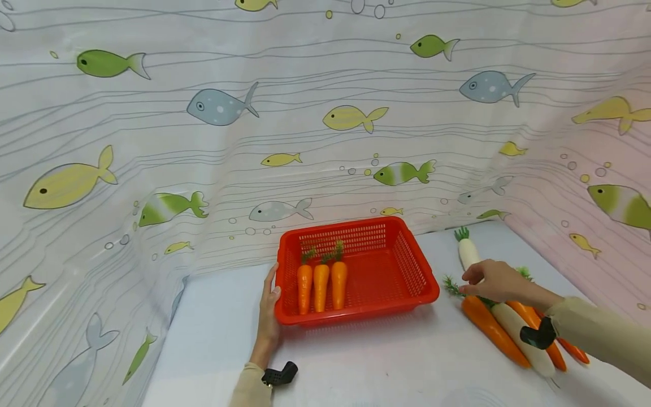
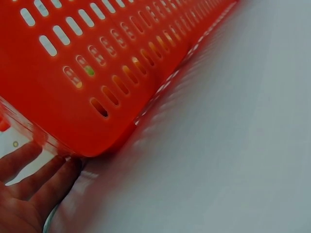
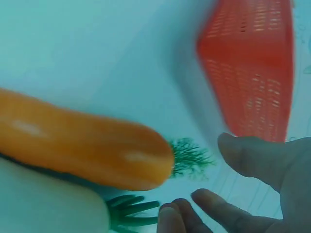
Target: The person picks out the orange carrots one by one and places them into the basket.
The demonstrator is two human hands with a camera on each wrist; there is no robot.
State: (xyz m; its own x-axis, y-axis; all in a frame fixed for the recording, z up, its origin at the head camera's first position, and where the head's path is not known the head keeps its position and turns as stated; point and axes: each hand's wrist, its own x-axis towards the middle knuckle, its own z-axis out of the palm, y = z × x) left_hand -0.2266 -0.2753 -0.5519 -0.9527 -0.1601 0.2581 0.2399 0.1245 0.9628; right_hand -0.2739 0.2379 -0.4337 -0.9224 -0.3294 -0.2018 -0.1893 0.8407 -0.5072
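Note:
A red plastic basket (image 1: 373,277) stands on the table with three carrots (image 1: 321,288) side by side in its left part. Against the basket's left side rests my left hand (image 1: 269,311), its fingers extended along the wall and under the rim. My right hand (image 1: 492,281) hovers by the leafy tops of the vegetables on the right, thumb and fingers apart with nothing between them. Closest to it lies a carrot (image 1: 493,328), whose green tuft (image 3: 189,158) shows near the thumb in the right wrist view. A white radish (image 1: 526,342) lies alongside that carrot.
More carrots (image 1: 574,349) lie right of the radish, partly behind my right wrist. Another white radish (image 1: 468,251) with green leaves lies farther back, partly hidden by my hand. A fish-patterned curtain (image 1: 315,186) surrounds the table (image 1: 386,362) at the back and sides.

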